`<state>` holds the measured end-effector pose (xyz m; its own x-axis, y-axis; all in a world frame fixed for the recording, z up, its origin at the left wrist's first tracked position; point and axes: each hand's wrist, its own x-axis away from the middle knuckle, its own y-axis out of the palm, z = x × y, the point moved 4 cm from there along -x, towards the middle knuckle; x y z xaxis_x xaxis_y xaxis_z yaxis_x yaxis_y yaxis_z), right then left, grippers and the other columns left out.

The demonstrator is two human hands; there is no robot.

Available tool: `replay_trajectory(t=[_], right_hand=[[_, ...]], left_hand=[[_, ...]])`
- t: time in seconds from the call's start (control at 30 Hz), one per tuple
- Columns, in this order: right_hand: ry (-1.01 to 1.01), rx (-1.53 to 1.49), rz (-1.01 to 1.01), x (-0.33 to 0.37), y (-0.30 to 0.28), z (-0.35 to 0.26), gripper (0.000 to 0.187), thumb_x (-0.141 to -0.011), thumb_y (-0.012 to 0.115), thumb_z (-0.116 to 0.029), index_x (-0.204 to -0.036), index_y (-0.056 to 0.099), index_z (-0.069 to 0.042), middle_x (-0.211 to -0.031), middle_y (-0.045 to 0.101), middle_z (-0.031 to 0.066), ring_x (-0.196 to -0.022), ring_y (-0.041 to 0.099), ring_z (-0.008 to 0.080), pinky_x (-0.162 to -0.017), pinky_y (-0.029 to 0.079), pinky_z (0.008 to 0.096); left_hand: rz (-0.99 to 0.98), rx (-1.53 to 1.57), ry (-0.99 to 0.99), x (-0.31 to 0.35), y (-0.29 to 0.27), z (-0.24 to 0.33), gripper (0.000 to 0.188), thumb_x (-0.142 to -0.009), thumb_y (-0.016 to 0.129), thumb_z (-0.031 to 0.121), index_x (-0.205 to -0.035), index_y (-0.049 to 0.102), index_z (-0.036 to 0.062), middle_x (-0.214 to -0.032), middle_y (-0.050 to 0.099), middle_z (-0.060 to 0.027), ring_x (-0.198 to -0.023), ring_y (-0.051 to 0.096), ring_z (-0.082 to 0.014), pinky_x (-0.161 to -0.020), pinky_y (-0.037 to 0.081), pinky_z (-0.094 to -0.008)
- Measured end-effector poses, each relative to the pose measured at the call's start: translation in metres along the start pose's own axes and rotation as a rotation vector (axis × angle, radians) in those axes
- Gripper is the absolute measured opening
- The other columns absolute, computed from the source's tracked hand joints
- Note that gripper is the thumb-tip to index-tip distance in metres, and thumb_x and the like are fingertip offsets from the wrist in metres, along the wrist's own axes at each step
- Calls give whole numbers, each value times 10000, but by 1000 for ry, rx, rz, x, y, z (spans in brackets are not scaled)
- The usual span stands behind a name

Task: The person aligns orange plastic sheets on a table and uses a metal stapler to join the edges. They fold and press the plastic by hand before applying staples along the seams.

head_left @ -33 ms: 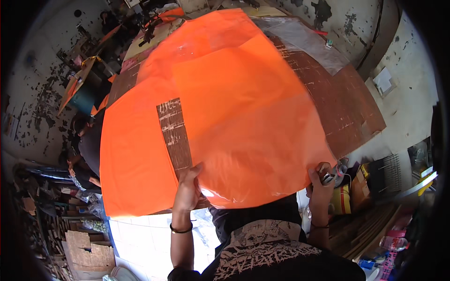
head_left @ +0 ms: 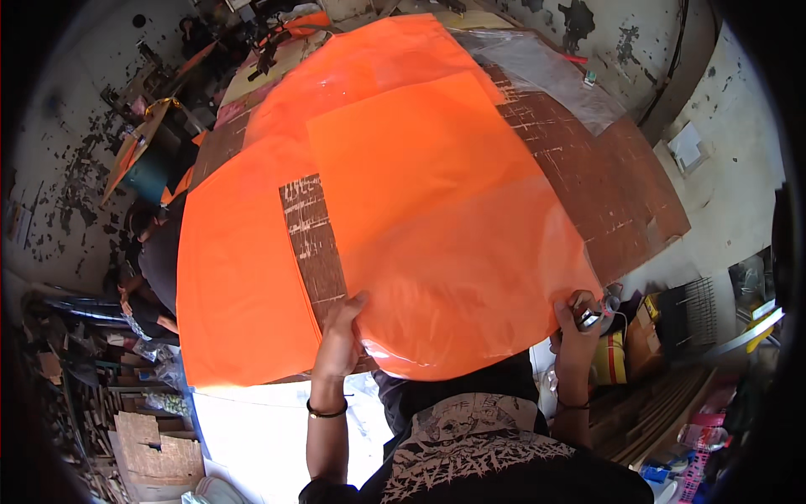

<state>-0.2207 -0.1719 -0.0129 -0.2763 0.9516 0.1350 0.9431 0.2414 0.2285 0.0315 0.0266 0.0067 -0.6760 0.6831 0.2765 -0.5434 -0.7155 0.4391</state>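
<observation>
A large orange sheet (head_left: 411, 151), apparently fabric, lies across the table with its near end overhanging toward my body. Over its near part a hazy, shiny clear plastic sheet (head_left: 470, 277) is spread. My left hand (head_left: 338, 336) pinches the near left corner of the plastic, thumb on top. At the near right corner, my right hand (head_left: 578, 323) is closed with its fingers curled, a small shiny metal tool (head_left: 590, 319) in its grip. What kind of tool it is cannot be made out. To the left lies a flat stack of orange sheets (head_left: 243, 277).
The brown worn tabletop (head_left: 621, 202) shows at the right. More clear plastic (head_left: 546, 76) lies at the far right. A person (head_left: 159, 260) is beside the table's left edge. Wood scraps and cardboard (head_left: 155, 445) are piled at lower left; boxes (head_left: 646, 336) stand at right.
The near edge of the plastic has dropped slightly toward me and the sheet's folds have smoothed a little. Both hands stay at its corners.
</observation>
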Motion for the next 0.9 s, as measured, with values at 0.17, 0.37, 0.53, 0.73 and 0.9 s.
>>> replay_trajectory(t=[0.17, 0.37, 0.53, 0.73, 0.9], right_hand=[[57, 91, 20, -9, 4, 3, 222, -861, 670, -96, -835, 452, -130, -625, 410, -64, -396, 312, 5, -325, 231, 185], [50, 52, -102, -13, 28, 0, 189, -875, 650, -79, -851, 466, -113, -652, 444, -53, -409, 367, 16, -326, 245, 176], [124, 70, -166, 7, 13, 9, 145, -882, 629, -56, -898, 486, -74, -726, 571, 21, -600, 671, 139, -335, 253, 181], [157, 109, -69, 33, -9, 22, 144, -894, 620, -72, -909, 476, -76, -738, 580, 43, -578, 630, 110, -352, 259, 170], [205, 216, -82, 45, -16, 43, 148, -950, 553, -183, -922, 453, -78, -715, 580, 46, -562, 600, 105, -371, 299, 178]], left_hand=[[-44, -464, 89, -28, -9, -6, 285, -921, 554, 157, -1118, 581, -47, -1074, 623, -82, -978, 563, -115, -863, 445, -272], [77, -38, 187, -22, -3, 24, 421, -932, 564, 222, -1233, 472, -57, -1093, 606, -152, -1060, 555, -189, -936, 436, -323], [200, -340, 90, 51, 5, -14, 501, -928, 522, 34, -1345, 267, -73, -875, 655, -155, -591, 642, -185, -507, 550, -278], [422, -289, 83, 93, 2, -58, 445, -912, 557, 33, -1263, 293, -41, -814, 653, -158, -481, 610, -181, -416, 525, -287], [510, 44, 407, 107, -14, -104, 342, -916, 565, 81, -1130, 300, 51, -800, 640, -175, -565, 636, -226, -417, 493, -279]])
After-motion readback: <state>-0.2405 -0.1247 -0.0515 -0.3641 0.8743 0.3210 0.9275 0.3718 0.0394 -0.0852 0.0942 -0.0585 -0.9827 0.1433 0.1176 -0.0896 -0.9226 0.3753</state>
